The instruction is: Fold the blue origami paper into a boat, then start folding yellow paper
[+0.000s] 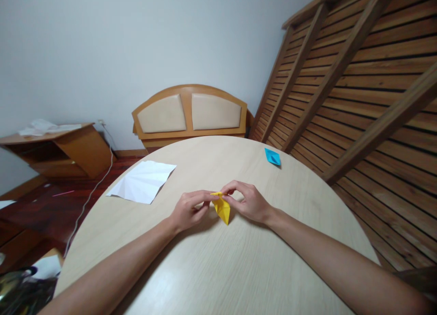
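Head view: left hand (pixel 187 211) and right hand (pixel 248 201), fingertips pinched on the top edge of a folded yellow paper (pixel 222 208) at the centre of the round table (pixel 205 269). White sheet (pixel 142 181) lies near the left rim, blue paper (pixel 272 157) near the far-right rim; bare tabletop surrounds both hands.
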Available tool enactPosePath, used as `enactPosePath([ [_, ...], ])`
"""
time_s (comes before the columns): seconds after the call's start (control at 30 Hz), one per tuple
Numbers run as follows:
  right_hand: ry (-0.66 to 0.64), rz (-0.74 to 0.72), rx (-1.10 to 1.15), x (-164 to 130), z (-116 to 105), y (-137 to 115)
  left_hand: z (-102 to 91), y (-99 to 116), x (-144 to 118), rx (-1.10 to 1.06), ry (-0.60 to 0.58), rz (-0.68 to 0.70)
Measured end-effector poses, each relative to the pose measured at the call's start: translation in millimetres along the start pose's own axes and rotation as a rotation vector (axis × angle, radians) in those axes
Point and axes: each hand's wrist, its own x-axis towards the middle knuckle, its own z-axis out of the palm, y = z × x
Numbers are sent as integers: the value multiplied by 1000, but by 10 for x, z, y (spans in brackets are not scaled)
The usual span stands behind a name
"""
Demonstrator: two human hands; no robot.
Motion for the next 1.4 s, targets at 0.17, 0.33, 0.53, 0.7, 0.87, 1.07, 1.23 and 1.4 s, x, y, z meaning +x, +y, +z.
enactPosePath([
  [0.17, 47, 51, -29, 3, 19, -31, 45, 22, -27, -3, 37, -140],
  [0.33, 49, 65, -12, 21, 34, -66, 71, 3, -43, -44, 58, -273],
  [0.53, 42, 132, 6, -3, 63, -82, 62, 18, 6, -91, 70, -295],
  [0.7, 35, 105, 3, -10, 63, -105, 72, 22, 28, -131, 145, -339],
  [0.87, 39, 72, -68, 5, 43, -98, 87, 29, 29, -176, 87, -403],
  [1.07, 52, 100, -87, -9, 57, -71, 83, 13, 37, -207, 107, -441],
  [1.23, 50, 50, -157, -3, 40, -47, 85, 1, 22, -233, 130, -480],
  [1.4, 56, -57, -217, 14, -10, -24, 89, 29, 35, -190, 27, -425],
])
